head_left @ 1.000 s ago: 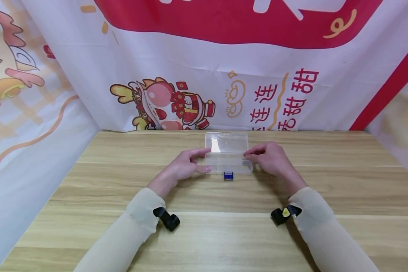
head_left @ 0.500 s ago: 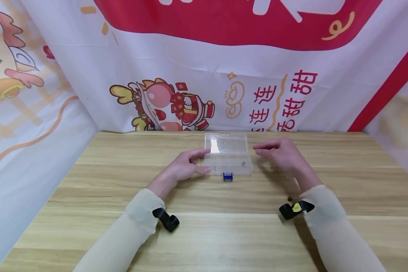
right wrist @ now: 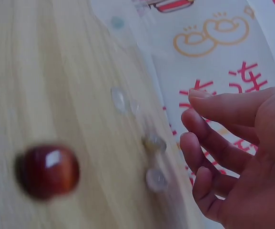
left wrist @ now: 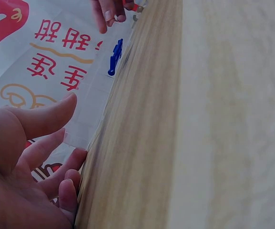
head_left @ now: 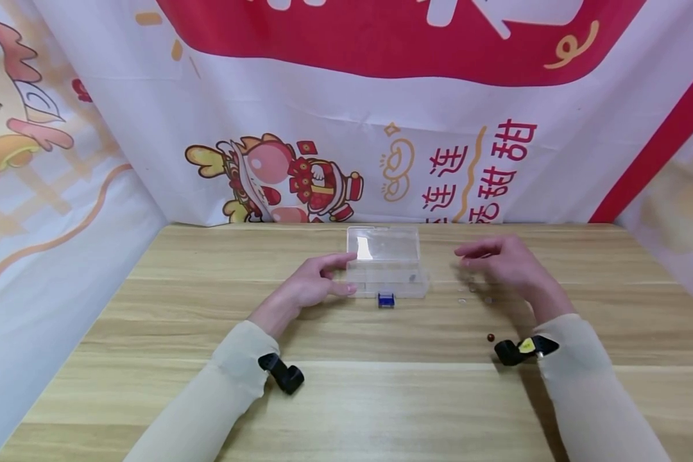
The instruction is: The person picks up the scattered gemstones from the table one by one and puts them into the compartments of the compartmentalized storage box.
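A clear plastic box (head_left: 381,273) with a blue latch (head_left: 385,300) lies at the table's far side, its lid (head_left: 389,244) swung back. My left hand (head_left: 312,279) rests at its left end, thumb by the front corner, index finger by the hinge side. A small grey-green bead (right wrist: 117,22) lies in the box's right end. My right hand (head_left: 502,263) hovers to the right of the box, fingers loosely bent, nothing between them. Below it on the table are several small clear beads (right wrist: 155,179). A glossy red-brown bead (head_left: 491,337) lies nearer, by the right wrist.
The wood-grain table (head_left: 375,404) runs back to a printed white and red cloth (head_left: 300,96) hanging behind the box. Another cloth (head_left: 46,212) hangs along the left side. A black wrist camera (head_left: 285,375) is strapped on the left sleeve.
My right hand has let go at the box's right end and moved right, above the clear beads. The bead in the box and the red-brown bead have come into sight. The left hand stays put.
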Tool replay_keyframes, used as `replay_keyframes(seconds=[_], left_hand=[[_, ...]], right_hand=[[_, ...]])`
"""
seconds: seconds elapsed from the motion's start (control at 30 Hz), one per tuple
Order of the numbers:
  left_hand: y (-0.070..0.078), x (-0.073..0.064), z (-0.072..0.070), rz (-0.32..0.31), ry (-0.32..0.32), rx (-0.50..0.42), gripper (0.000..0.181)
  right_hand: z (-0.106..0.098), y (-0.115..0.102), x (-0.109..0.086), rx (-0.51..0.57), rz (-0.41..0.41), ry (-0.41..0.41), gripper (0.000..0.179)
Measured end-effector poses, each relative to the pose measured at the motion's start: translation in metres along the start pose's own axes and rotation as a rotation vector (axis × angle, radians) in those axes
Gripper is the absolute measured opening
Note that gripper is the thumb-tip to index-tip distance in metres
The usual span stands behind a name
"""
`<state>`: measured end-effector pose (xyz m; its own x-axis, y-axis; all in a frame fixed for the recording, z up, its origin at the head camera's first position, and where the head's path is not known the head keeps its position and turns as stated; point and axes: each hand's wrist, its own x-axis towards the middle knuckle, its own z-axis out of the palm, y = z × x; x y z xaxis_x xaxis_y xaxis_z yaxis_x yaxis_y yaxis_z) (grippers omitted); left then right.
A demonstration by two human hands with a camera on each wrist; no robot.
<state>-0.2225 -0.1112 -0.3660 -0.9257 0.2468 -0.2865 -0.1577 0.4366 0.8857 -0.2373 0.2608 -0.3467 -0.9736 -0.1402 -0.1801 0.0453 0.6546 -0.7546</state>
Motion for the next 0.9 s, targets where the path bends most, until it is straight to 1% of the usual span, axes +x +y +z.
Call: replay_keyframes(seconds=[0.1, 0.2, 0.43, 0.53, 0.67, 0.9], left_hand=[[-0.001, 0.001, 0.000, -0.001, -0.001, -0.001, 0.064], [-0.001, 0.000, 0.000, -0.001, -0.002, 0.000, 0.064], [-0.002, 0.002, 0.000, 0.006, 0.000, 0.002, 0.064], [-0.003, 0.002, 0.000, 0.009, 0.000, 0.000, 0.065], [-0.003, 0.002, 0.000, 0.007, 0.000, -0.003, 0.065], [-0.002, 0.002, 0.000, -0.009, -0.003, -0.007, 0.065]], right_hand=[[-0.002, 0.008, 0.002, -0.028, -0.018, -0.005, 0.035], [-0.006, 0.016, 0.003, -0.053, -0.019, -0.018, 0.034], [-0.011, 0.028, 0.004, -0.038, 0.038, -0.064, 0.034], [-0.011, 0.030, 0.004, -0.032, 0.045, -0.080, 0.035], [-0.010, 0.031, 0.004, -0.044, 0.033, -0.092, 0.034], [-0.008, 0.032, 0.005, -0.041, 0.055, -0.092, 0.033]])
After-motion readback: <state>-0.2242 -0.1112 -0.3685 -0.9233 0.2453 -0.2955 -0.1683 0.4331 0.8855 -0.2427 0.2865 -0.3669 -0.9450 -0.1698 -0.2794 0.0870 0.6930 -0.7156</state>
